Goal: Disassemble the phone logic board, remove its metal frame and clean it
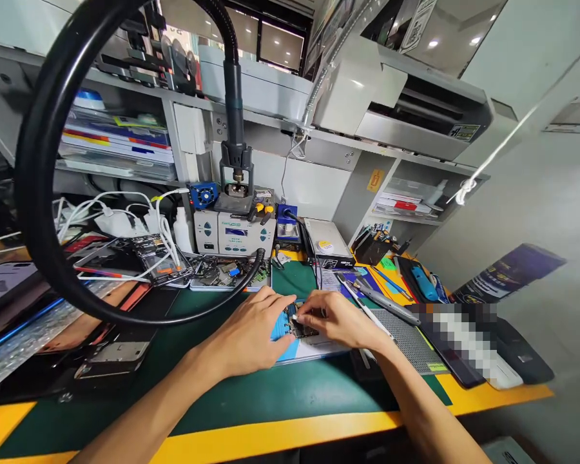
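A small dark circuit board lies at the middle of the bench, beside a blue ribbed piece. My left hand bends round the blue piece and the board's left side, thumb near and fingers far, holding them in place. From the right, my right hand reaches over the board with thumb and forefinger pinched. A tiny white bit shows at those fingertips; its kind is too small to make out. Under the board is a flat white and light-blue surface.
A black hose loops at left from a hot-air station. Phone parts crowd the left. Tweezers, a grey perforated mat and phones lie right. The green mat ends at a yellow bench edge.
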The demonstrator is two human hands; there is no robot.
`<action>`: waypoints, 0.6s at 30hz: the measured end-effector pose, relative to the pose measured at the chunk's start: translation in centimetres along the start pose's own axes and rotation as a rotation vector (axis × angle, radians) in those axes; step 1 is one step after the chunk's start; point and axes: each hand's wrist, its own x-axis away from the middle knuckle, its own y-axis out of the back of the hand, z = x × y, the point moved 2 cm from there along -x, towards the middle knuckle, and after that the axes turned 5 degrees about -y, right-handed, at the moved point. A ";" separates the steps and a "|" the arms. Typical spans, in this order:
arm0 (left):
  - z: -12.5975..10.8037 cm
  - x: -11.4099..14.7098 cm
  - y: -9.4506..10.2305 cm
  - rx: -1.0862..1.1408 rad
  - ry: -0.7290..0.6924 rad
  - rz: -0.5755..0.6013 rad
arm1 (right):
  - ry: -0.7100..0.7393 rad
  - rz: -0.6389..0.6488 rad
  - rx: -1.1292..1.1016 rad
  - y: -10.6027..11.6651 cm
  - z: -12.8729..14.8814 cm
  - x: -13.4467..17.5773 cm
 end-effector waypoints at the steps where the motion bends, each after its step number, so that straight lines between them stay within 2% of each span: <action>1: 0.0 0.0 0.0 0.005 0.002 0.003 | 0.008 0.007 -0.010 -0.2 0.0 0.1; 8: -0.2 0.2 -0.1 0.016 0.008 0.020 | 0.004 -0.028 -0.052 -1.3 0.5 1.0; 18: -0.2 0.2 -0.2 0.007 0.006 0.043 | -0.013 0.009 -0.063 -0.7 0.6 1.7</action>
